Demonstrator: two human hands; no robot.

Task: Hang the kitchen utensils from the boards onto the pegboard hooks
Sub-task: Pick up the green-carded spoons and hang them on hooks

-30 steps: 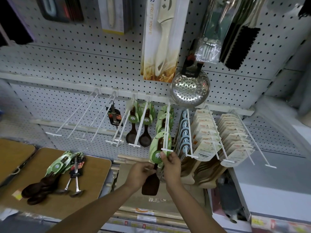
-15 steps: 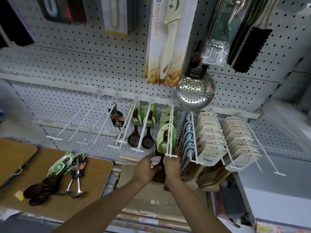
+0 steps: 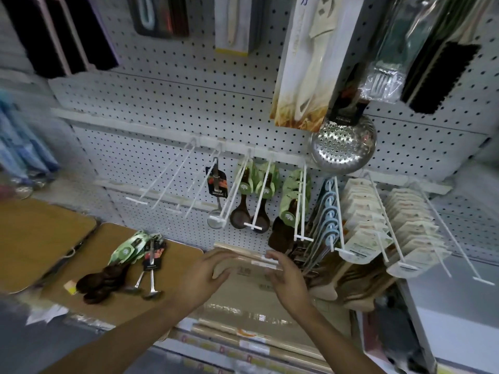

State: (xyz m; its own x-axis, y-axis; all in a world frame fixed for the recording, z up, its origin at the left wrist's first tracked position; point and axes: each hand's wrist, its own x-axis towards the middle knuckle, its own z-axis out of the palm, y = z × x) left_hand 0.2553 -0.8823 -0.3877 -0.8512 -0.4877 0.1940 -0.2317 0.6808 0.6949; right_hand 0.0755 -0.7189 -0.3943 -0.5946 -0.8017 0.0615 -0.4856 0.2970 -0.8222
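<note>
We see our left hand (image 3: 209, 272) and right hand (image 3: 285, 276) loosely spread, holding nothing, below the white pegboard hooks (image 3: 299, 203); dark wooden spoons (image 3: 105, 279) lie on the brown board's (image 3: 178, 268) left edge.

Two bare hooks (image 3: 162, 182) at left of the pegboard (image 3: 162, 103) stand unobstructed. Hooks further right carry green-carded spoons (image 3: 259, 182) and packed card stacks (image 3: 364, 211). A hanging skimmer (image 3: 343, 147) overhangs the middle hooks.

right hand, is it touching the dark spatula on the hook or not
Apart. The head view shows the right hand open below the dark spatula, with cardboard visible between them.
</note>
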